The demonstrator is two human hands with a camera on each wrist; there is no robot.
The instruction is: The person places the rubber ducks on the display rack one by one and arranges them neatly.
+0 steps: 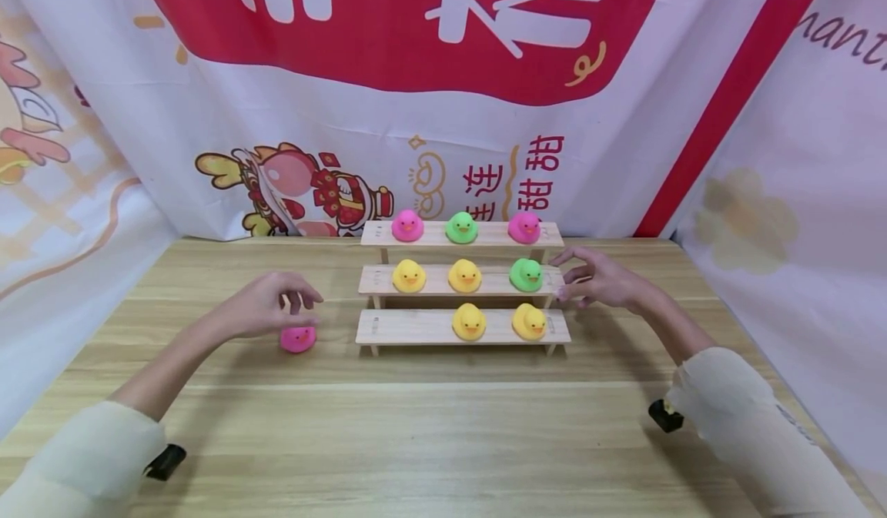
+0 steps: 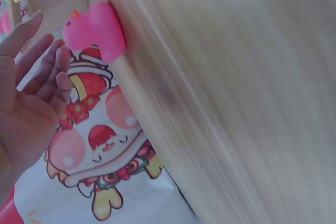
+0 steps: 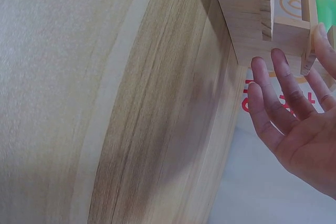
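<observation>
A pink rubber duck sits on the table left of the three-tier wooden display stand. Just above and behind that duck is my left hand, its fingers loosely bent and nothing in them; the left wrist view shows the fingertips apart from the pink duck. At the stand's right end is my right hand, thumb and fingertips right at the end of the middle shelf. Seen from the right wrist, its fingers are spread and nearly straight beside the wooden end piece.
On the top shelf stand two pink ducks and a green one. Two yellow ducks and a green duck occupy the middle shelf. The bottom shelf carries two yellow ducks. A printed cloth hangs behind the wooden table.
</observation>
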